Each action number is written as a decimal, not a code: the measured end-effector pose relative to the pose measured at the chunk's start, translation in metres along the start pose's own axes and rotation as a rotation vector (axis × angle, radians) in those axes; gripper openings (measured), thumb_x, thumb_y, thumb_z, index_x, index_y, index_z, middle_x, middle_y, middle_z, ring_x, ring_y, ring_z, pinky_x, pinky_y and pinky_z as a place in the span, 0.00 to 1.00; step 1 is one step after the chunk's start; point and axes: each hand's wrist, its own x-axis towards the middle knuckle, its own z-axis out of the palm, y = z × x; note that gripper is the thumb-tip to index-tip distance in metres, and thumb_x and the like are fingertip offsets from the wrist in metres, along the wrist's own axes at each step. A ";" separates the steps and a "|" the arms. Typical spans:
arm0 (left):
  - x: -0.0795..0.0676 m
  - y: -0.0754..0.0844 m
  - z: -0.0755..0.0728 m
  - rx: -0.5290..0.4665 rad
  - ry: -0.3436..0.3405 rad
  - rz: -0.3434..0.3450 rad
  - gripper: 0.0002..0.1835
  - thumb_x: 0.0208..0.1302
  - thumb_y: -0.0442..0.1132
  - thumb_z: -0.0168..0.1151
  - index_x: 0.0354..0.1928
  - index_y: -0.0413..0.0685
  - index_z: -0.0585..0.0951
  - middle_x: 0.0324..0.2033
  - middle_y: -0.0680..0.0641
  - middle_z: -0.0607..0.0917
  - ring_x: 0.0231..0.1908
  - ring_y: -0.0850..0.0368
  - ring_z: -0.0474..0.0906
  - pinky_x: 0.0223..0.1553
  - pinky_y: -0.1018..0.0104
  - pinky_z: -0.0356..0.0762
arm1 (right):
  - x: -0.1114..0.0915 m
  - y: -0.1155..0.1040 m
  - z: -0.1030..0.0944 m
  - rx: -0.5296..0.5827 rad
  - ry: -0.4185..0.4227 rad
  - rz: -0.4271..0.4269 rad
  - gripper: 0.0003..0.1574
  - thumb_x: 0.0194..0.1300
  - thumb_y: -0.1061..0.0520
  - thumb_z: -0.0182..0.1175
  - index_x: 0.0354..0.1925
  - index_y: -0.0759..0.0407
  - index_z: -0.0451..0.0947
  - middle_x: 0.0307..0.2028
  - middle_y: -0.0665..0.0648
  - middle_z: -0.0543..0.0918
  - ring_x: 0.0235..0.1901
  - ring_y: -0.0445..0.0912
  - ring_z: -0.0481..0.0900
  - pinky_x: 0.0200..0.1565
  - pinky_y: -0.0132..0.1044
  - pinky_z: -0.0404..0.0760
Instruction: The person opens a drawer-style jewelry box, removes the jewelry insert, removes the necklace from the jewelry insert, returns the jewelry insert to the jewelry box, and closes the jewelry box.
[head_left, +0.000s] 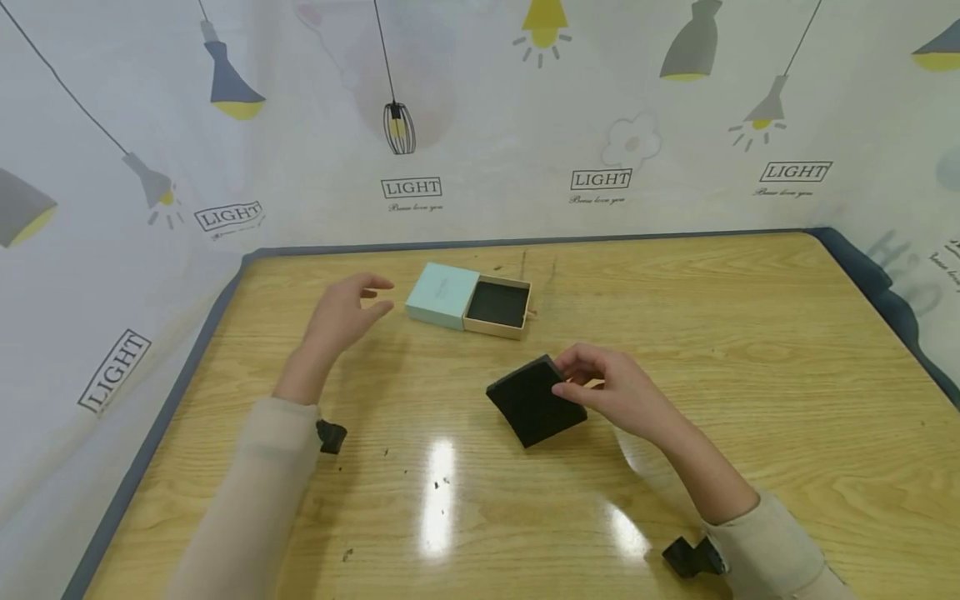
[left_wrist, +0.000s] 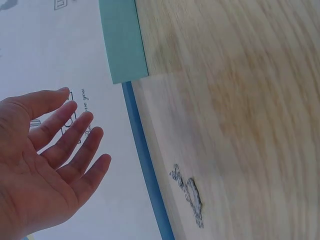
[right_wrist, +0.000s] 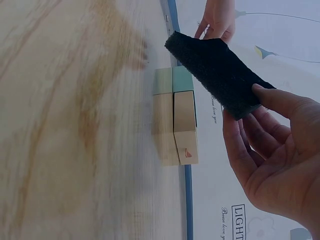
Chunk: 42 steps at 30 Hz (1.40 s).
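Note:
A square black foam pad [head_left: 534, 403] is pinched at one edge between the thumb and fingers of my right hand [head_left: 611, 392]. The pad is tilted above the wooden table, and its porous side edge shows in the right wrist view. Farther back lies a pale blue sliding box [head_left: 442, 293], its tan inner drawer [head_left: 498, 307] pulled out to the right with a dark floor inside. My left hand [head_left: 348, 312], holding nothing, hovers just left of the box with relaxed, slightly bent fingers. The left wrist view shows that palm [left_wrist: 40, 185] with the fingers apart.
The wood-grain table [head_left: 712, 333] has a dark blue edge band [head_left: 525, 243] at the back. Behind it hangs a white sheet [head_left: 495, 125] printed with lamps. Dark wrist mounts [head_left: 693, 557] sit at both sleeves.

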 end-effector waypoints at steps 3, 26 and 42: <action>0.004 0.004 0.004 0.007 0.000 0.011 0.21 0.73 0.44 0.57 0.65 0.48 0.75 0.66 0.40 0.75 0.66 0.40 0.70 0.67 0.39 0.69 | 0.000 0.000 0.000 0.002 0.000 0.003 0.10 0.68 0.56 0.64 0.46 0.57 0.81 0.44 0.57 0.84 0.40 0.44 0.82 0.40 0.34 0.81; 0.033 0.036 0.038 0.138 -0.081 0.059 0.23 0.69 0.43 0.62 0.64 0.51 0.75 0.70 0.43 0.71 0.71 0.43 0.66 0.71 0.45 0.66 | -0.001 0.000 -0.001 0.012 0.000 0.017 0.10 0.68 0.56 0.64 0.46 0.57 0.81 0.44 0.57 0.84 0.40 0.44 0.81 0.39 0.34 0.81; 0.034 0.048 0.051 0.243 -0.095 0.143 0.23 0.66 0.39 0.66 0.62 0.51 0.76 0.69 0.46 0.72 0.70 0.45 0.65 0.70 0.48 0.69 | -0.001 0.001 -0.004 0.014 0.009 0.018 0.10 0.68 0.57 0.64 0.46 0.59 0.80 0.44 0.59 0.84 0.40 0.45 0.81 0.41 0.36 0.82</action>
